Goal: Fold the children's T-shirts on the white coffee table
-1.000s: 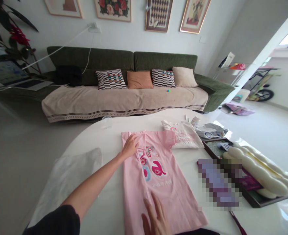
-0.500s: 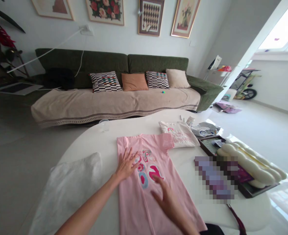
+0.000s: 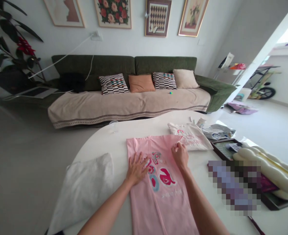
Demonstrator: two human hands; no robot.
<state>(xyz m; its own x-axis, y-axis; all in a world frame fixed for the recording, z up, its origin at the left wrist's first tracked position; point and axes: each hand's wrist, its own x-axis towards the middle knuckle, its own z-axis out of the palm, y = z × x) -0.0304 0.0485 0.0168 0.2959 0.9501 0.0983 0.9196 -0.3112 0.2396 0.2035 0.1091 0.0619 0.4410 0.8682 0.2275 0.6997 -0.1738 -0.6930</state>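
Observation:
A pink T-shirt (image 3: 144, 204) with bright printed patches lies lengthwise on the white table, its left part folded over along a straight line. My left hand (image 3: 137, 169) rests flat on it, fingers spread, beside the print. At the shirt's upper right corner, my right hand (image 3: 180, 156) is closed, gripping the fabric by the sleeve; the fingertips are partly hidden. Just beyond that hand is a folded white shirt (image 3: 195, 136) with pink print. A crumpled white cloth (image 3: 85, 192) lies left of the pink shirt, over the table's edge.
On the white table (image 3: 119, 147) stands a clear cup (image 3: 114, 125) at the back. To the right are a silvery packet (image 3: 218, 131) and a dark tray (image 3: 224, 151) holding a puffy cream-coloured item (image 3: 264, 166). A green sofa (image 3: 97, 68) with cushions stands behind.
My right hand has moved up and away from over the print to the shirt's upper right corner and closed. The sleeve there no longer sticks out. My left hand stays flat on the shirt.

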